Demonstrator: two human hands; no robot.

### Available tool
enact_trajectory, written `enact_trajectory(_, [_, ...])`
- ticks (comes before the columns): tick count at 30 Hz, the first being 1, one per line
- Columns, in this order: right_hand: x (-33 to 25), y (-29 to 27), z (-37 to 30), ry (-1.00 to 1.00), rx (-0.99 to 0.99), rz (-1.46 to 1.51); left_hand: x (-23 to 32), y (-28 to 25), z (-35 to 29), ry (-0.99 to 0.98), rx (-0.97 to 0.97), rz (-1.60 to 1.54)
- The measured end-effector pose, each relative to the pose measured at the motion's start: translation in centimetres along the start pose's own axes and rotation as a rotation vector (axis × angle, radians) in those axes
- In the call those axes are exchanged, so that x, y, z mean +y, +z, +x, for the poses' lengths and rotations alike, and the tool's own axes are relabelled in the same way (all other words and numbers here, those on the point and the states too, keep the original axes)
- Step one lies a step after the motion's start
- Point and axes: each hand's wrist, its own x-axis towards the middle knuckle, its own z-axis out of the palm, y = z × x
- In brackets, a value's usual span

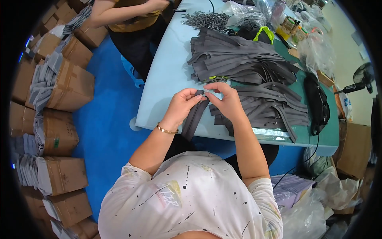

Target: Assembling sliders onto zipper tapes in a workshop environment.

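Over the near left edge of the table, both hands meet at the upper end of a dark grey zipper strip (195, 116). My left hand (182, 106) is closed, pinching that end between thumb and fingers, while the strip's lower part hangs toward my lap. My right hand (227, 100) is closed in a pinch at the same end, on a small piece too tiny to make out. Just beyond my fingers lies a small heap of metal bits with a yellow-green edge (218, 78). Dark grey zipper strips lie in a far pile (238, 57) and a near pile (264, 107).
Metal zipper sliders (205, 20) are heaped at the table's far side, near clear plastic bags (246, 16) and jars (287, 27). A long black bag (316, 103) lies right, by a fan (363, 75). A co-worker (133, 24) is far left, by a blue stool (133, 71); cartons (71, 83) line the left.
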Motion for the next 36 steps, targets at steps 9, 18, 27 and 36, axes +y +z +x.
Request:
enact_trajectory(9, [0.4,-0.8,-0.2,0.157,-0.034,0.213,0.7,0.6,-0.4,-0.009,0.029,0.003])
enact_trajectory(18, [0.4,-1.5,-0.1,0.173,-0.240,0.265,1.1,0.3,0.0,-0.144,-0.080,-0.047])
enact_trajectory(27, [0.0,-1.6,0.9,0.096,-0.350,-0.010,-0.2,-0.7,0.8,-0.233,-0.111,-0.310])
enact_trajectory(36, [0.7,1.4,-0.5,0.550,0.020,0.515,0.5,0.5,1.4,0.030,0.047,-0.292])
